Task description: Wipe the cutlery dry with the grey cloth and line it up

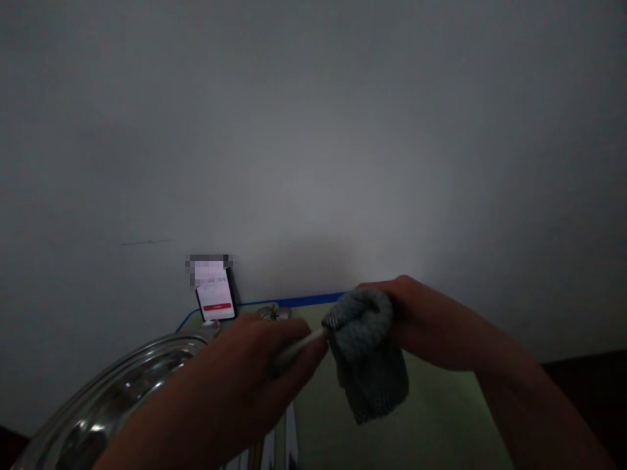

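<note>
My left hand (255, 365) is closed around a slim pale handle (300, 347), held between thumb and fingers. At its far end, the handle meets a grey, towel-like cloth (365, 326) that covers whatever it is attached to, so I cannot tell the kind of utensil. My right hand (416, 320) grips the cloth from behind and the right side, its fingers mostly hidden by the folds. A loose part of the cloth hangs down over the table. Both hands are raised above the green tabletop (431, 418), close together.
A shiny metal basin (93, 398) stands at the lower left, partly behind my left forearm. A phone (215, 294) with a lit screen leans against the grey wall (313, 143). Small metal items (274, 313) lie near the blue table edge, and long pale utensils (291, 434) lie below my left hand.
</note>
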A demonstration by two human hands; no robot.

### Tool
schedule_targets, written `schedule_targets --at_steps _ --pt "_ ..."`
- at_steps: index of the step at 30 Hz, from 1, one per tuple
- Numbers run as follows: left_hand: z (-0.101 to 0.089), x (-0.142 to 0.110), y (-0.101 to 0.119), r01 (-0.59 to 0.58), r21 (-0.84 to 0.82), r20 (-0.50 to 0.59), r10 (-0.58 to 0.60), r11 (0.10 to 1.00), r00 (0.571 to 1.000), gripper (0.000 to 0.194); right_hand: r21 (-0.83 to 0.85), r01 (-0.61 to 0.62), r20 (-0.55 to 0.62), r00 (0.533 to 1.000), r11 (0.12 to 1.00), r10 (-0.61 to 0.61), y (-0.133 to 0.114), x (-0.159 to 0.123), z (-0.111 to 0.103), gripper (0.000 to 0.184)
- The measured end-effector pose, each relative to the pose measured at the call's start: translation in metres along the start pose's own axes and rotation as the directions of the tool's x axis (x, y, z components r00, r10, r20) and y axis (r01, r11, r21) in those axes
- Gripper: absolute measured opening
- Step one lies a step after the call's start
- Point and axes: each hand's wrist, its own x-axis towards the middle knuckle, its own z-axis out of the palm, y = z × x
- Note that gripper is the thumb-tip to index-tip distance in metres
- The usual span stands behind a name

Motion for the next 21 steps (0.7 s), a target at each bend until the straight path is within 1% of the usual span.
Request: schedule_targets --at_steps 2,3,4,6,7,9,10,11,13,14,15,16,17,18,19,21 --pt "0.0 0.001 0.0 0.004 0.008 0.045 -0.004 1.0 0.999 0.033 0.09 0.032 -0.134 0.991 0.995 -0.02 0.001 0.005 0.003 0.015" --pt "0.0 0.0 0.0 0.018 -0.006 0.048 -0.018 1.0 0.999 0.032 0.135 0.052 -0.225 0.974 0.99 -0.02 0.002 0.009 0.005 0.013" --pt "-0.001 -0.002 -0.002 0.036 -0.032 0.04 -0.034 0.999 0.999 0.032 0.175 0.068 -0.325 0.946 0.982 -0.007 0.004 0.013 0.009 0.012" --pt "-0.001 -0.005 -0.004 0.061 -0.102 0.064 -0.054 0.993 0.996 0.033 0.259 0.089 -0.516 0.854 0.962 0.06 0.006 0.021 0.018 0.012" --pt "-0.001 -0.005 -0.004 0.065 -0.132 0.1 -0.052 0.989 0.994 0.034 0.319 0.098 -0.588 0.801 0.943 0.116 0.007 0.024 0.023 0.015" --pt "0.0 -0.005 -0.002 0.074 -0.165 0.203 -0.04 0.983 0.978 0.034 0.465 0.142 -0.664 0.709 0.874 0.238 0.009 0.03 0.032 0.02" --pt "0.001 -0.003 0.0 0.082 -0.167 0.244 -0.039 0.983 0.969 0.034 0.535 0.174 -0.673 0.679 0.827 0.292 0.009 0.032 0.036 0.021" --pt "0.003 -0.001 0.002 0.088 -0.158 0.269 -0.042 0.984 0.962 0.035 0.603 0.2 -0.664 0.663 0.772 0.347 0.008 0.034 0.039 0.02" --pt "0.01 0.005 0.007 0.08 -0.113 0.25 -0.049 0.99 0.967 0.037 0.732 0.225 -0.598 0.664 0.643 0.448 0.005 0.036 0.047 0.019" --pt "0.015 0.008 0.008 0.056 -0.078 0.221 -0.038 0.995 0.975 0.039 0.78 0.223 -0.558 0.671 0.584 0.488 0.004 0.037 0.052 0.019" --pt "0.02 0.01 0.009 0.024 -0.042 0.157 -0.017 0.999 0.987 0.04 0.824 0.216 -0.511 0.683 0.524 0.522 0.003 0.038 0.057 0.02" --pt "0.025 0.013 0.009 0.003 -0.039 0.124 0.002 0.999 0.992 0.04 0.846 0.211 -0.484 0.69 0.491 0.538 0.002 0.04 0.062 0.022" --pt "0.03 0.015 0.009 -0.019 -0.033 0.115 0.022 0.999 0.993 0.038 0.858 0.205 -0.466 0.694 0.471 0.548 0.003 0.041 0.066 0.024" --pt "0.034 0.017 0.008 -0.012 -0.025 0.105 0.014 1.0 0.994 0.035 0.881 0.19 -0.427 0.713 0.433 0.556 0.004 0.043 0.069 0.024" --pt "0.035 0.019 0.007 -0.015 -0.03 0.131 0.019 0.999 0.991 0.034 0.897 0.185 -0.4 0.726 0.401 0.559 0.005 0.044 0.071 0.025" --pt "0.033 0.022 0.004 -0.016 -0.051 0.133 0.023 0.999 0.991 0.035 0.912 0.191 -0.37 0.764 0.364 0.528 0.009 0.046 0.07 0.023"
